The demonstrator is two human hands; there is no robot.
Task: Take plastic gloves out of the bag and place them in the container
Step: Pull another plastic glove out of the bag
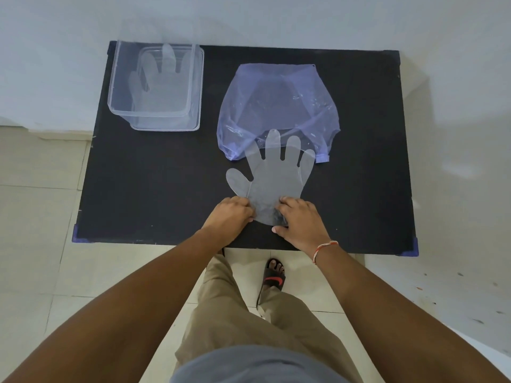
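The black table (166, 175) stands pushed up near a pale wall, and most of its top is bare. There is a wide dark stretch off to the left of the person's fingers, and another to the right, running out to the blue corner caps. The near edge lies just behind the knuckles, so both wrists hang over the tiled floor (41, 230).

Both hands are down on the cuff end of a clear plastic glove (276, 178) lying flat on the table. The left hand (228, 214) has its fingers curled in, tips pressed on the cuff's left edge. The right hand (301, 219) is curled too, fingertips on the cuff's right side and thumb stuck out toward the near edge. Whether either hand actually pinches the film or only presses it flat, I cannot tell. A red-and-white thread band (323, 248) sits on the right wrist.

Beyond the fingers the glove spreads out, thumb to the left, and its fingertips overlap the mouth of a thin purple bag (276, 106) lying slack just past it. Far ahead and to the left of the left hand, at the back corner, sits a clear container (121, 87) with another glove (160, 76) flat inside it. Bare table lies between the container and the bag.
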